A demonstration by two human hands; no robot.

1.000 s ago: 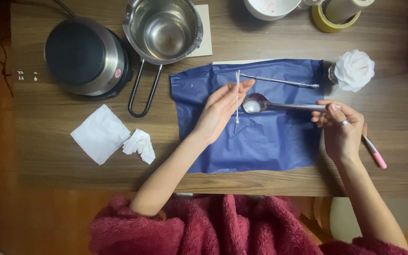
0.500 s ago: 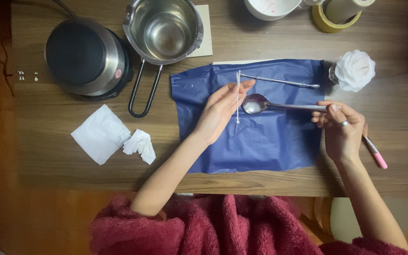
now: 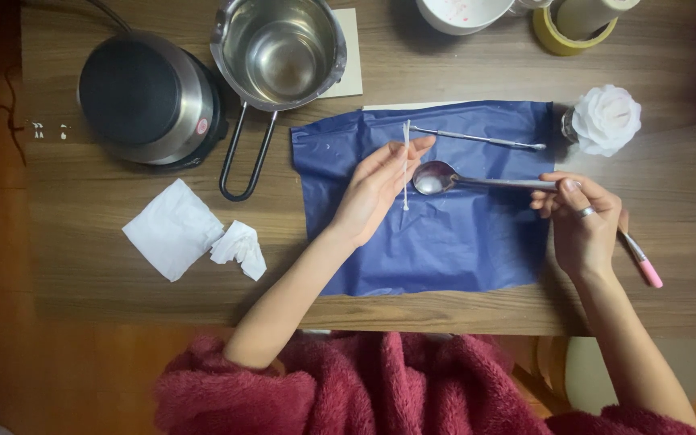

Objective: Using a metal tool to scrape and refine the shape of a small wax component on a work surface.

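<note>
1. The right hand [image 3: 582, 229] pinches the handle of a metal spoon [image 3: 477, 180]; a pink-tipped pen [image 3: 642, 259] pokes out beneath that hand.
2. The left hand [image 3: 376, 189] pinches a thin white wick [image 3: 405, 165] between fingertips, just left of the spoon's bowl.
3. Both hover over a blue plastic sheet [image 3: 445, 242] on the wooden table [image 3: 106, 266].
4. Crumpled white tissues [image 3: 191, 234] lie to the left.
5. Farther off stand a steel saucepan [image 3: 279, 52] and a white rose-shaped candle [image 3: 606, 119].

Warm, dim light; sharp focus
</note>
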